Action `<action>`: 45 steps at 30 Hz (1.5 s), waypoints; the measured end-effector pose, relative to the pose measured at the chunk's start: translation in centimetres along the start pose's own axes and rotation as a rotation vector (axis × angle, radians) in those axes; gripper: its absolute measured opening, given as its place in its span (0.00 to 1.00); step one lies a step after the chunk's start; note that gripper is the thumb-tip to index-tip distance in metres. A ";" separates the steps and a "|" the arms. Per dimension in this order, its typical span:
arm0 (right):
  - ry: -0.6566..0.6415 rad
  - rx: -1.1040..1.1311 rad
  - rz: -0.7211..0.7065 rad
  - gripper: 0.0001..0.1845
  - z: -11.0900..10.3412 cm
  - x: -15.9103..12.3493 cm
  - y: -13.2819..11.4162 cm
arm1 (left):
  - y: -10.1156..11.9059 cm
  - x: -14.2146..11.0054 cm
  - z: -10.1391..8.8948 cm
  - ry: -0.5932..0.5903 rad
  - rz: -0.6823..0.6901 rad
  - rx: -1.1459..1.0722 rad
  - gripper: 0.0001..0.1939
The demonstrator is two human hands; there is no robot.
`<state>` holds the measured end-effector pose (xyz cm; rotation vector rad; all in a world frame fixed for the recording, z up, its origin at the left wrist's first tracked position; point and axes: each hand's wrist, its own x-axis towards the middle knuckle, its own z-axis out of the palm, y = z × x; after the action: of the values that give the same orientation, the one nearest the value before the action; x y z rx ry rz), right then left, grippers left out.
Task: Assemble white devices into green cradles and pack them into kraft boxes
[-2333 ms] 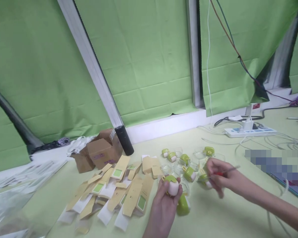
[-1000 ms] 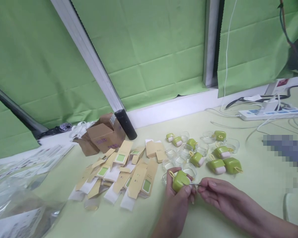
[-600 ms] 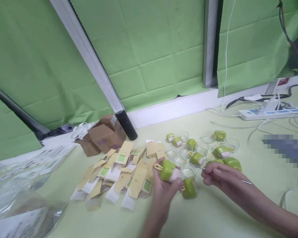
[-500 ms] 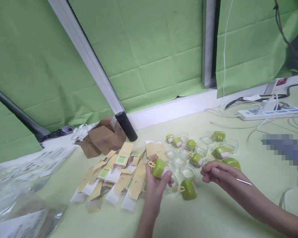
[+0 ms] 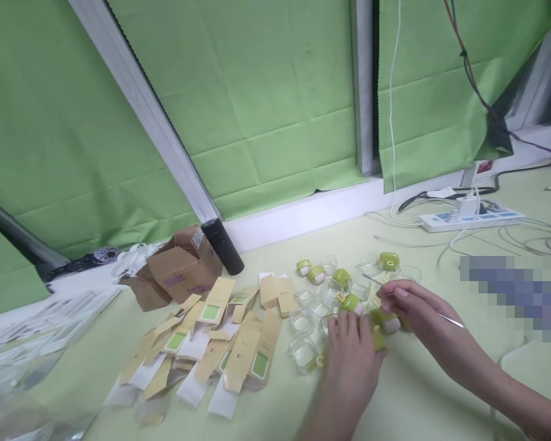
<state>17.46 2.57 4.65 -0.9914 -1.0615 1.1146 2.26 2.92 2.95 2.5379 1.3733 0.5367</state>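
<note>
My left hand (image 5: 351, 358) lies back-up over the cluster of small green-and-white cases. Its fingers curl down around a green case (image 5: 377, 338) that shows at its thumb side, and a yellow loop (image 5: 320, 361) peeks out under its other side. My right hand (image 5: 416, 315) is just to the right, almost touching it. Its fingers pinch a thin metal pin (image 5: 450, 320), and a green-and-white case (image 5: 390, 324) sits under its fingertips. More green cases (image 5: 389, 260) and clear plastic trays (image 5: 303, 352) lie around both hands.
A heap of tan and white cards (image 5: 220, 343) lies left of the hands. Behind it stand small cardboard boxes (image 5: 174, 275) and a black cylinder (image 5: 223, 246). A power strip (image 5: 468, 219) and loose cables are at the back right. Plastic bags (image 5: 18, 380) are at the far left.
My left hand, which held a green case up over the cards, has swung right and down onto the cases beside my right hand. The right hand still pinches the pin.
</note>
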 end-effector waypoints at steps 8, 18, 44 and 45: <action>-0.320 -0.127 -0.078 0.12 1.0 -0.7 -0.7 | -2.3 -1.5 -4.8 0.327 -0.477 -1.585 0.21; -0.487 -0.251 -0.026 0.12 5.5 -0.2 1.0 | -3.7 -3.6 -3.6 0.405 -0.439 -1.895 0.17; -0.290 -0.049 0.109 0.12 5.9 -0.7 2.4 | -2.0 -4.0 -0.7 0.357 -0.371 -1.797 0.24; -0.275 -0.064 0.090 0.11 6.0 -0.8 2.5 | -1.9 -4.0 -0.4 0.381 -0.350 -1.750 0.24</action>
<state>11.04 2.66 3.34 -0.9624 -1.2892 1.3245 -1.35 0.55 1.81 0.7840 0.6646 1.3333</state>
